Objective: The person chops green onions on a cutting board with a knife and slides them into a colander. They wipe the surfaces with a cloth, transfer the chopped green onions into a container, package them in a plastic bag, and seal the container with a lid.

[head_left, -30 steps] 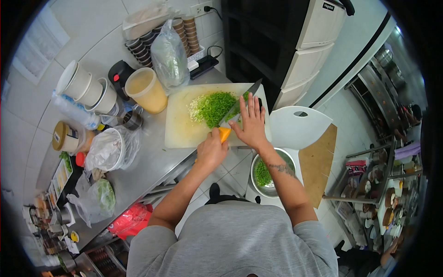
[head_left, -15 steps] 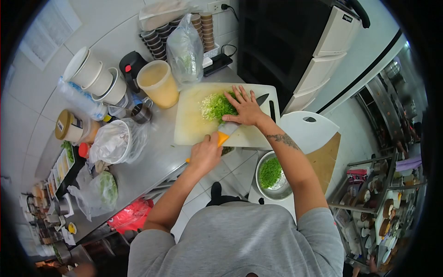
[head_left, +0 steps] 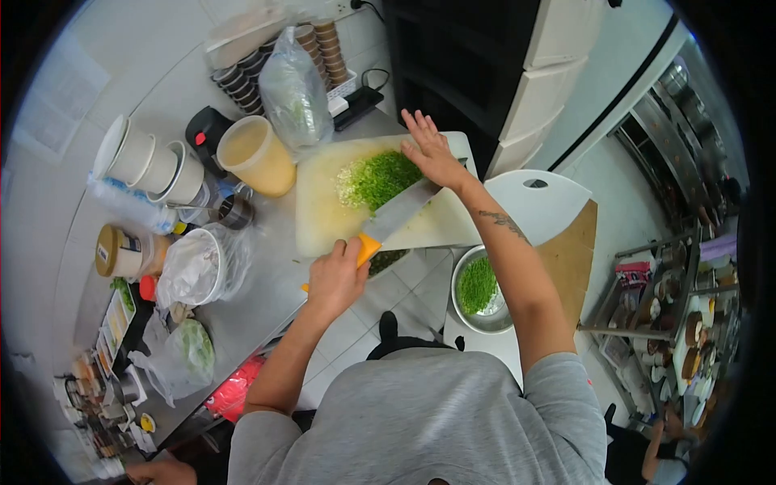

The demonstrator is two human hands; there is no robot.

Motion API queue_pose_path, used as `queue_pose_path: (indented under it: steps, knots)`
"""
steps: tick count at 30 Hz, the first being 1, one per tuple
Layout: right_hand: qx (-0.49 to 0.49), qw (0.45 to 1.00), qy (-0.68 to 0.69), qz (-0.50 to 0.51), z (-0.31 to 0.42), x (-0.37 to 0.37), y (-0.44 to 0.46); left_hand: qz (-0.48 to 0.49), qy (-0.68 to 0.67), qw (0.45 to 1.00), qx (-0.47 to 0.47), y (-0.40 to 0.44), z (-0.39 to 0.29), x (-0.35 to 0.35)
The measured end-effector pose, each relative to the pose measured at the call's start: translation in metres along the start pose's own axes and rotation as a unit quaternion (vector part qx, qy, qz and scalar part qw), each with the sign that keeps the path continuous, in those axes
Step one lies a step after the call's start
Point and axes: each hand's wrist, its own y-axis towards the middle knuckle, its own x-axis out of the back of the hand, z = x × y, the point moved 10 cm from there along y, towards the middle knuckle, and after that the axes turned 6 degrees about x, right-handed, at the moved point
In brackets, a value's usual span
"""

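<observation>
My left hand (head_left: 337, 277) is wrapped round the yellow handle of a large knife (head_left: 402, 212). The blade lies slanted over the white cutting board (head_left: 323, 222), along the near side of a pile of chopped green herbs (head_left: 383, 179). Paler chopped bits show at the pile's left edge. My right hand (head_left: 432, 149) has its fingers stretched out at the far right of the pile, above the blade's far end, and holds nothing. A metal bowl (head_left: 493, 322) with more chopped greens (head_left: 477, 284) stands below the board's right side.
Left of the board are a tub of yellowish liquid (head_left: 255, 158), a bagged bundle (head_left: 295, 93), stacked white containers (head_left: 145, 162) and a plastic-lined bucket (head_left: 194, 267). A white chair (head_left: 537, 202) is at the right. Parts of other people show at both lower edges.
My right hand has moved off the herbs to the far right and up. My left hand has shifted left and down with the knife, and more of the blade shows.
</observation>
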Motion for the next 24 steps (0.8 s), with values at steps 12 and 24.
queue_pose_path:
  steps: [12, 24]
  knots:
    - [-0.154, 0.895, 0.149, -0.392, -0.072, 0.115, -0.224, 0.156, -0.010, 0.977, -0.148, -0.025, -0.113, -0.065]
    - [-0.185, 0.973, 0.135, 0.023, -0.092, -0.090, -0.351, 0.355, 0.042, 0.919, -0.165, -0.023, -0.169, -0.264]
